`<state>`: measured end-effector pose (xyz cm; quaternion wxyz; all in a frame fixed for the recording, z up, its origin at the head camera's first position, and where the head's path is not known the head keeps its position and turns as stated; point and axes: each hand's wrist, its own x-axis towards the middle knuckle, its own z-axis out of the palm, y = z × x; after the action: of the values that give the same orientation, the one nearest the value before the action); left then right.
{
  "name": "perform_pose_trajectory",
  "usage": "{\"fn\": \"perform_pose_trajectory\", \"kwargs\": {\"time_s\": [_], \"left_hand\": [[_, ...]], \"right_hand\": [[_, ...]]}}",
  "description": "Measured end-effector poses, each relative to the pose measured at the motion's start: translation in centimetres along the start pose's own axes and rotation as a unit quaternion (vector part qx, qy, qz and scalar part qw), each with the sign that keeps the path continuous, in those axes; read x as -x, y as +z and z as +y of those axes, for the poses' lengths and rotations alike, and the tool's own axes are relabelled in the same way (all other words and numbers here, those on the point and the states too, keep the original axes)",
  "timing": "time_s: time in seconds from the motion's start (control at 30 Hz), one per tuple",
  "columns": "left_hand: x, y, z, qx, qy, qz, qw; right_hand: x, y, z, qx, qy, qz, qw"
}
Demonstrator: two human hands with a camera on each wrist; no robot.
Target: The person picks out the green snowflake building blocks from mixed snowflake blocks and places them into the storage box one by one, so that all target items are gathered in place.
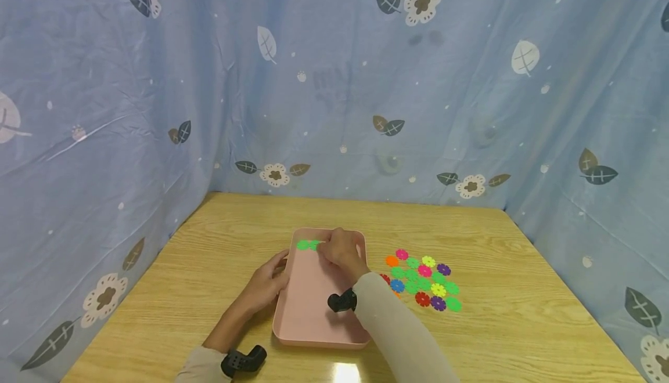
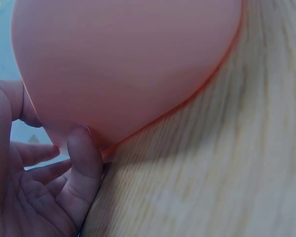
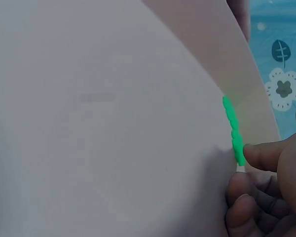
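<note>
A shallow pink tray lies on the wooden table. At its left side my left hand holds the wall, the thumb on one face and the other fingers round the edge. Inside the tray, at the far end, my right hand pinches a green notched plastic disc by its near end. Another green disc sits to the left in the same row, along the far wall. The right hand hides part of that far right corner.
Right of the tray, many loose notched discs in green, red, yellow, purple, orange, pink and blue lie on the table. A blue patterned curtain hangs behind and along both sides. Each wrist wears a black camera.
</note>
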<state>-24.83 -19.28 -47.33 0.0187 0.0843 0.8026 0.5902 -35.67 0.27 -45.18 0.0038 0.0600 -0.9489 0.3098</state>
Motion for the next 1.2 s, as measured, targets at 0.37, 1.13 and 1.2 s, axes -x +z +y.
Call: {"fn": "perform_pose_trajectory", "kwargs": {"time_s": [0.37, 1.13, 1.2], "left_hand": [[-0.1, 0.1, 0.1, -0.007, -0.003, 0.010, 0.9999], [0.0, -0.2, 0.0, -0.013, -0.002, 0.010, 0.9999], [-0.1, -0.2, 0.0, -0.015, -0.002, 0.006, 0.9999]], "right_hand": [[0.5, -1.6, 0.2, -0.027, -0.008, -0.024, 0.9993], [2.2, -6.4, -0.5, -0.057, -0.106, -0.006, 0.9926], [2.3, -7.0, -0.2, -0.054, -0.102, 0.002, 0.9934]]}}
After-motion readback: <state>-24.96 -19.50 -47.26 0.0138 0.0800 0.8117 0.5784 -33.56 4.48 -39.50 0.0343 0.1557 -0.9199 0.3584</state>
